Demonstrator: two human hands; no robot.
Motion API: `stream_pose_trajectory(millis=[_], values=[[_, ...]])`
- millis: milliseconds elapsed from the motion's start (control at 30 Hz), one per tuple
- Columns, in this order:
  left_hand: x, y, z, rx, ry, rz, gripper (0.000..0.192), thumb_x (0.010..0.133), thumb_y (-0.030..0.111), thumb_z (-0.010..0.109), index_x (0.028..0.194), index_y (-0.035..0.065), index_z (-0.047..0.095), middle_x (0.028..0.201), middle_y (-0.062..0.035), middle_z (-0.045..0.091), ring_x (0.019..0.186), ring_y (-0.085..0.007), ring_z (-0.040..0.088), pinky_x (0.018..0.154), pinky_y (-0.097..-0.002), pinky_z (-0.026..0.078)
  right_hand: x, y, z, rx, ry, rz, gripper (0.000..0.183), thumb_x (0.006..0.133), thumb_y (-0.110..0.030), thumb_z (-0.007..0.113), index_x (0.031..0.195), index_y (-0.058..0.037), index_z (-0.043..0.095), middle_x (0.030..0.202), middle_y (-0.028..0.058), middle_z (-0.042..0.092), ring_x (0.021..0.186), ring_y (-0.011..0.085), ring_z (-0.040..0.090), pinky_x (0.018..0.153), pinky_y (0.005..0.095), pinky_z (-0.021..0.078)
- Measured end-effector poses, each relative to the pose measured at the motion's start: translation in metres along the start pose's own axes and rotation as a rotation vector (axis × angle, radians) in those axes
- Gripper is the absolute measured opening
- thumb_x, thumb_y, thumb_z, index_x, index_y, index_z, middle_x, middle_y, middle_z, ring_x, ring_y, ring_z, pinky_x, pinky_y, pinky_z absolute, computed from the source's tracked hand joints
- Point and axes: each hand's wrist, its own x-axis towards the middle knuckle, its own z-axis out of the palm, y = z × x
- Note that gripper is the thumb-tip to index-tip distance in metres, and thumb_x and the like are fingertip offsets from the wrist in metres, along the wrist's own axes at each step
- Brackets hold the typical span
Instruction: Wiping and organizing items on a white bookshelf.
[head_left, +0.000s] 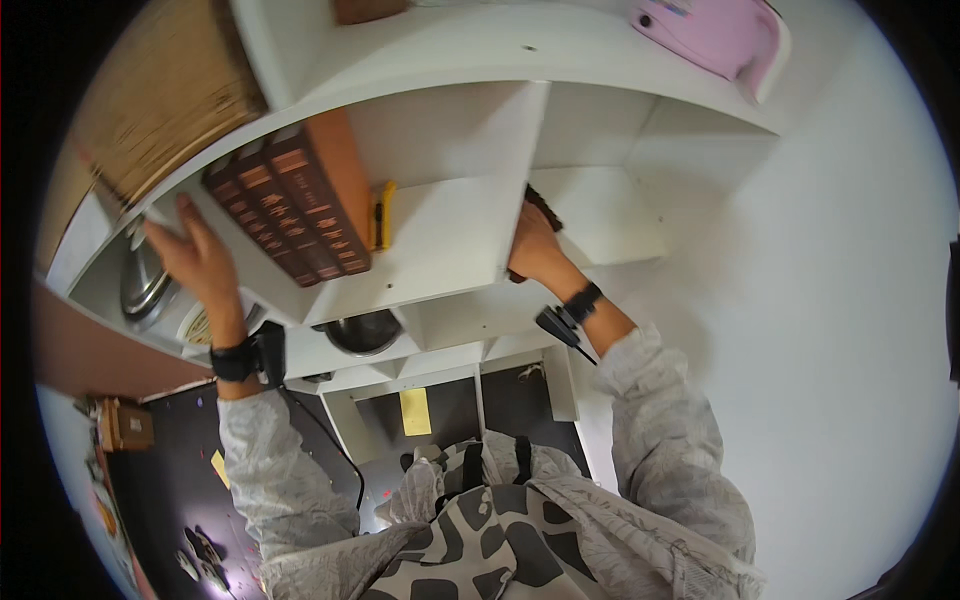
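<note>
My right hand (534, 244) reaches into the right-hand compartment of a white shelf unit (442, 210), close against its upright divider (529, 150). It grips a dark brown object (545, 208) with a ridged edge, mostly hidden by the hand. Raised at the left, my left hand (196, 259) holds nothing, thumb and fingers apart. Near it are shiny metal cookware (142, 281) and a pale bowl (196, 328) in the left compartment. Several thick, dark reddish-brown books (292, 202) stand leaning in the middle compartment, with a yellow and black utility knife (382, 216) to their right.
A pink plastic item (709, 34) sits on the upper shelf, and a cardboard box (165, 97) at upper left. Lower down is a metal bowl (364, 332). A white wall (832, 300) borders the right. Shoes (204, 559) and a small box (126, 425) are at lower left.
</note>
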Motion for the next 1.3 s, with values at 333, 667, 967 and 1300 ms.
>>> stream_pose_trajectory(millis=[333,667,967,1300], values=[[0.007,-0.034,-0.023,0.269,-0.045,0.06,0.028,0.098,0.023,0.063,0.1,-0.004,0.055,0.095,-0.0176,0.063,0.085,-0.0253,0.064,0.077,-0.0324,0.049,0.031,0.029,-0.014,0.093,-0.03,-0.005,0.053,0.096,-0.042,0.046,0.129,-0.0025,0.057,0.141,0.0152,0.051,0.134,0.0389,0.043,0.11,0.0456,0.0342],[0.005,-0.055,-0.023,0.365,-0.061,0.042,0.036,0.097,0.029,0.064,0.087,-0.002,0.048,0.084,-0.0157,0.06,0.072,-0.0211,0.059,0.068,-0.0316,0.049,-0.053,0.158,-0.061,-0.053,0.123,0.319,0.052,0.092,-0.042,0.051,0.122,-0.0005,0.059,0.137,0.0171,0.054,0.127,0.0408,0.049,0.106,0.0477,0.0405],[0.001,-0.052,-0.022,0.279,-0.081,-0.14,0.032,0.097,0.028,0.063,0.095,-0.002,0.052,0.092,-0.018,0.067,0.081,-0.0214,0.066,0.074,-0.0315,0.052,-0.08,0.042,-0.044,-0.215,0.452,0.314,0.041,0.086,-0.027,0.058,0.11,0.006,0.062,0.119,0.0232,0.064,0.114,0.0423,0.058,0.098,0.0491,0.0445],[0.001,-0.039,-0.015,0.279,-0.041,-0.014,0.033,0.097,0.029,0.063,0.104,-0.0012,0.053,0.097,-0.0232,0.07,0.087,-0.0331,0.07,0.075,-0.0381,0.054,-0.074,-0.042,-0.047,0.11,0.344,-0.02,0.031,0.089,-0.025,0.061,0.108,-0.0003,0.064,0.118,0.015,0.066,0.115,0.0339,0.06,0.099,0.043,0.0453]])
